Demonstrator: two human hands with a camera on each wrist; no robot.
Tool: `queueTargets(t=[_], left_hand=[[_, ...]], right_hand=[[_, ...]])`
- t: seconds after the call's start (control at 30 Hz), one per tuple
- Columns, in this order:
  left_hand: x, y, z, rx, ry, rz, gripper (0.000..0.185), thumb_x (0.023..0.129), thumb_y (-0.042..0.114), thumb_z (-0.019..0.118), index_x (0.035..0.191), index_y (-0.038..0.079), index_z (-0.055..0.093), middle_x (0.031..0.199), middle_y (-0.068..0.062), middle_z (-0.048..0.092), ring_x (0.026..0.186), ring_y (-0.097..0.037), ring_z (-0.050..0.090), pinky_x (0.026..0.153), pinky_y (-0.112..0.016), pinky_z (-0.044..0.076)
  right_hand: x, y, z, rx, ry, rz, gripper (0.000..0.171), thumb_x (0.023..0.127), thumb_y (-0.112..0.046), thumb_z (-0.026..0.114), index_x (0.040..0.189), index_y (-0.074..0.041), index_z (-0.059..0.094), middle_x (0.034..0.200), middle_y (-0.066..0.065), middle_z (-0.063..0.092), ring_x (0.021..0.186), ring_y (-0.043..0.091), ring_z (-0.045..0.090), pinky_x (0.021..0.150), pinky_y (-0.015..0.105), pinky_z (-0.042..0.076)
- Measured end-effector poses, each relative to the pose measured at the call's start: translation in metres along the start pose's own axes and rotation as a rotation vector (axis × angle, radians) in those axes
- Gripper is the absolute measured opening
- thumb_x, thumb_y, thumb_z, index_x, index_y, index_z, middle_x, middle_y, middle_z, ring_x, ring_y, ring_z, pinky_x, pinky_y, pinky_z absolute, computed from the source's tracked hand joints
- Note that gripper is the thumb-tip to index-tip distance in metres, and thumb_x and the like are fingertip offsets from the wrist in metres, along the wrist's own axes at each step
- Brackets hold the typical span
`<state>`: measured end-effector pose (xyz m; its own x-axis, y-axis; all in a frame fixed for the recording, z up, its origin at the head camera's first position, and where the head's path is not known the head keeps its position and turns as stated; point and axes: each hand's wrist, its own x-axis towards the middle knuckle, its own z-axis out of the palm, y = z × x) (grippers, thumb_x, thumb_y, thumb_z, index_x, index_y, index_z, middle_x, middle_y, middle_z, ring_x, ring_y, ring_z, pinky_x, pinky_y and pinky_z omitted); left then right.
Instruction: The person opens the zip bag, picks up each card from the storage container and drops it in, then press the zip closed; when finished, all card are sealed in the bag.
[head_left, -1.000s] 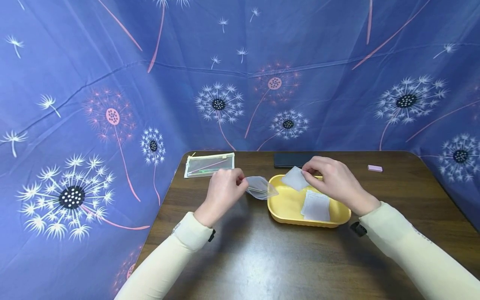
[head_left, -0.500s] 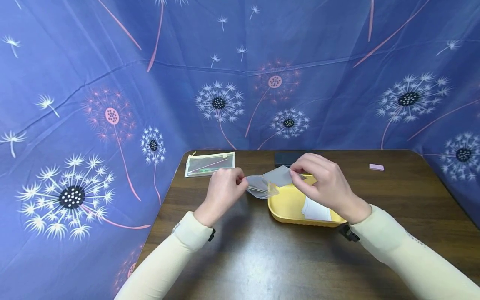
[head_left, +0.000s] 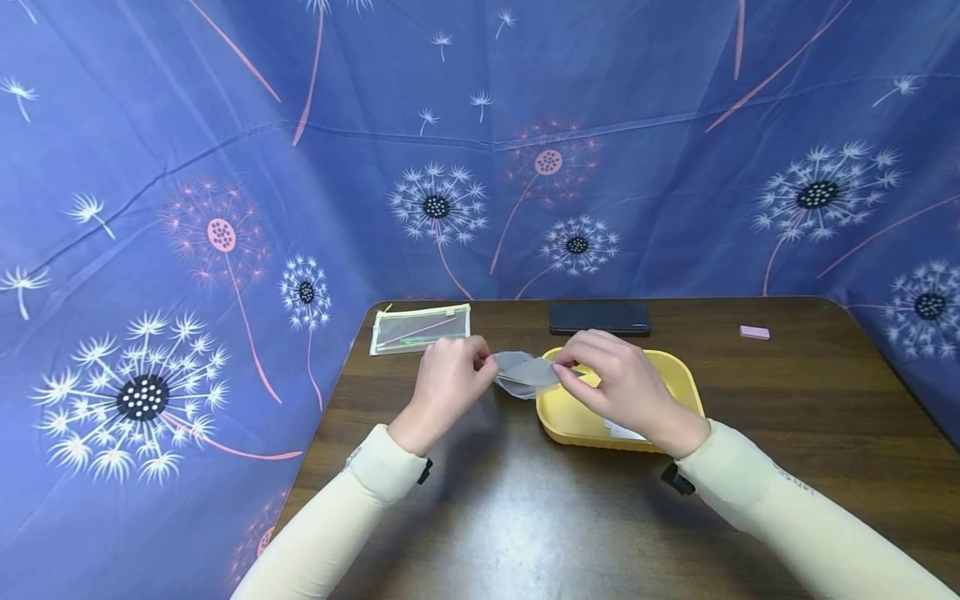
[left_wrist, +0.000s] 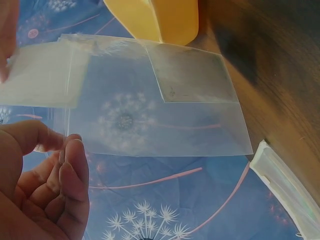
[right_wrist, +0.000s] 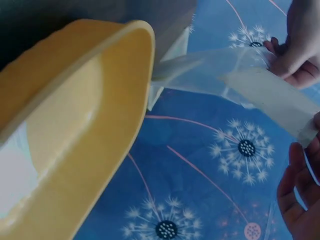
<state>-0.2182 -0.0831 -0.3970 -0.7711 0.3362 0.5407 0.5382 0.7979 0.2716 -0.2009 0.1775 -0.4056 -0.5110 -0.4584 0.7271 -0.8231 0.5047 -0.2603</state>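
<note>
My left hand [head_left: 450, 375] pinches the mouth edge of a clear plastic bag [left_wrist: 125, 130] between thumb and fingers. Inside the bag, a pale square of paper [left_wrist: 195, 75] lies in the corner away from that hand. A second pale paper square [left_wrist: 35, 75] is pinched at its outer edge by my right hand [head_left: 618, 383]; its leading edge shows through the plastic just past the bag's mouth. Both hands hover over the near left end of a yellow tray [head_left: 566, 429], where more white paper [right_wrist: 15, 170] lies, mostly hidden by the right hand in the head view.
A see-through zip pouch [head_left: 420, 329] with slim pen-like sticks inside lies at the table's back left. Behind the tray is a flat dark case [head_left: 600, 319]. A small pink block [head_left: 754, 332] sits at the back right. Patterned blue cloth [head_left: 480, 233] hangs behind the table.
My right hand has moved left with its paper square, from above the tray to the bag's mouth. The left hand keeps its place with the bag.
</note>
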Motion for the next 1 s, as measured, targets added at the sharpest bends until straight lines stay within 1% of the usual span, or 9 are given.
queueTargets(t=[0.1,0.27,0.4,0.57,0.7,0.87,1.0], left_hand=[[0.000,0.000,0.000,0.000,-0.005,-0.002,0.013,0.078,0.007,0.071,0.069,0.017,0.070,0.056,0.012,0.055,0.051,-0.009,0.050,0.048,-0.031,0.041],[0.000,0.000,0.000,0.000,-0.011,-0.005,0.013,0.079,0.008,0.071,0.070,0.017,0.071,0.056,0.012,0.056,0.051,-0.009,0.051,0.049,-0.031,0.041],[0.000,0.000,0.001,-0.004,-0.007,-0.003,0.012,0.079,0.008,0.072,0.070,0.016,0.071,0.057,0.011,0.057,0.051,-0.008,0.051,0.049,-0.031,0.041],[0.000,0.000,0.002,-0.004,-0.008,-0.002,0.011,0.079,0.009,0.072,0.071,0.015,0.072,0.058,0.010,0.058,0.052,-0.009,0.052,0.050,-0.031,0.042],[-0.001,0.000,0.002,0.002,-0.003,-0.003,0.010,0.079,0.009,0.073,0.072,0.016,0.072,0.059,0.010,0.060,0.052,-0.009,0.054,0.050,-0.031,0.043],[-0.001,0.001,0.003,0.005,-0.009,-0.005,0.009,0.080,0.010,0.072,0.073,0.016,0.072,0.060,0.011,0.060,0.052,-0.007,0.053,0.049,-0.030,0.042],[0.000,0.000,0.002,0.007,-0.013,-0.006,0.009,0.081,0.010,0.072,0.074,0.016,0.072,0.059,0.011,0.059,0.051,-0.007,0.051,0.049,-0.029,0.041]], right_hand=[[-0.003,0.000,0.007,-0.005,-0.036,0.046,0.005,0.092,-0.014,0.074,0.095,-0.017,0.075,0.099,-0.010,0.067,0.094,0.010,0.062,0.079,0.032,0.052],[-0.004,0.001,0.018,-0.012,-0.069,0.078,0.006,0.089,-0.012,0.078,0.092,-0.017,0.077,0.110,0.000,0.063,0.102,0.020,0.060,0.083,0.040,0.052],[-0.002,0.002,0.027,-0.030,-0.109,0.107,0.003,0.089,-0.013,0.079,0.092,-0.014,0.081,0.118,0.006,0.064,0.110,0.026,0.061,0.089,0.045,0.052],[0.002,0.004,0.034,-0.061,-0.198,0.156,0.008,0.092,-0.019,0.078,0.094,-0.014,0.084,0.126,0.008,0.065,0.116,0.027,0.061,0.095,0.046,0.051],[0.006,0.006,0.039,-0.086,-0.241,0.167,0.010,0.092,-0.020,0.079,0.096,-0.013,0.084,0.127,0.010,0.065,0.116,0.028,0.061,0.096,0.046,0.051],[0.007,0.007,0.044,-0.097,-0.249,0.163,0.011,0.089,-0.018,0.082,0.097,-0.011,0.084,0.125,0.009,0.067,0.114,0.028,0.062,0.094,0.047,0.052],[0.008,0.007,0.046,-0.104,-0.262,0.155,0.011,0.090,-0.017,0.082,0.099,-0.012,0.085,0.123,0.007,0.068,0.112,0.028,0.063,0.093,0.046,0.053]])
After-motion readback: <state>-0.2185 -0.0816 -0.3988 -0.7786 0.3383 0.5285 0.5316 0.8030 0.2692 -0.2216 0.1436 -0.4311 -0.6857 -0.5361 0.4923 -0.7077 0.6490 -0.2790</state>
